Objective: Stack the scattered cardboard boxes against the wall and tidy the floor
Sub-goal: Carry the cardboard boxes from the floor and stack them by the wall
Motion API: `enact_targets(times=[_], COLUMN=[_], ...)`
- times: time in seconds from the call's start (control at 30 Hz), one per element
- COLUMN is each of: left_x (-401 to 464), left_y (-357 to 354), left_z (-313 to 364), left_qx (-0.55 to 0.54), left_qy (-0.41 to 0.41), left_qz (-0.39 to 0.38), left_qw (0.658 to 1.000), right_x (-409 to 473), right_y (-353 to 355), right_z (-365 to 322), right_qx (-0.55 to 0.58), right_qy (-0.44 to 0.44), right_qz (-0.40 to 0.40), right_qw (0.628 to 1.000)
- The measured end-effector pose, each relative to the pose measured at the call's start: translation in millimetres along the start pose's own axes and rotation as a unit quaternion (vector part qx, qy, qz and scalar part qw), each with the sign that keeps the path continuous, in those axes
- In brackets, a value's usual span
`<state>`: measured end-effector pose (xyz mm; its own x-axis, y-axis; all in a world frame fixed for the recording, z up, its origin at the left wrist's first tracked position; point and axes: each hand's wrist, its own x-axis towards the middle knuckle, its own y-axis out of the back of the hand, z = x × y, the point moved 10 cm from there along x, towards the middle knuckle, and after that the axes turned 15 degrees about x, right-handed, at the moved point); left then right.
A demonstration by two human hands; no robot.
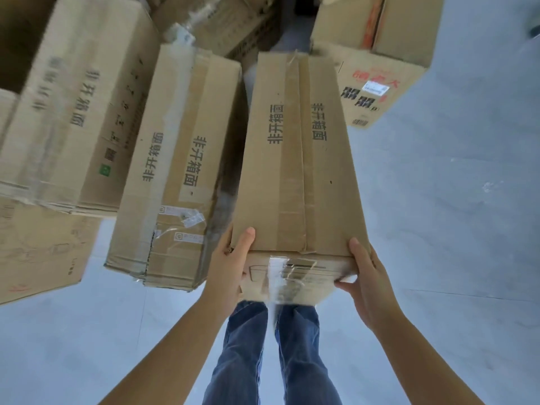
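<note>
Below, each hand [230, 266] [366, 276] grips the long box [298, 171], fingers hidden underneath.

Fingers of both hands [230, 267] hidden behind the held box [298, 171]; far boxes [222, 21] blurred.

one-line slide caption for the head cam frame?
Both hands, left and right, grip the near end of a long cardboard box beside stacked boxes.
</note>
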<state>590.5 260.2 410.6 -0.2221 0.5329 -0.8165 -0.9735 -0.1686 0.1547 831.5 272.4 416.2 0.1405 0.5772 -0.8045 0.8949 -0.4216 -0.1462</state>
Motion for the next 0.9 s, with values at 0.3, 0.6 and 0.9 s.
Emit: enact_targets(times=[0.3,0.6,0.9], left_x=[-118.9,-217.4,-321.3], left_y=[16.8,45.4,39.9], left_z=[59.9,130.8,158.0], left_qx=[-0.008,-0.068,-0.156], left_qy=[-0.011,-0.135,-0.235], left_qz=[-0.022,0.025,0.146], left_qw=[1.0,0.988,0.948], right_x=[-137.1,-228.4,-275.5], right_y=[-6.7,-35.1,-44.5], right_z=[-66.6,-149.5,-221.9], right_qx=[-0.005,0.003,-0.057], right_qy=[0.038,0.164,0.203], right_qz=[0.018,-0.05,-0.202], right_qw=[0.999,0.985,0.956])
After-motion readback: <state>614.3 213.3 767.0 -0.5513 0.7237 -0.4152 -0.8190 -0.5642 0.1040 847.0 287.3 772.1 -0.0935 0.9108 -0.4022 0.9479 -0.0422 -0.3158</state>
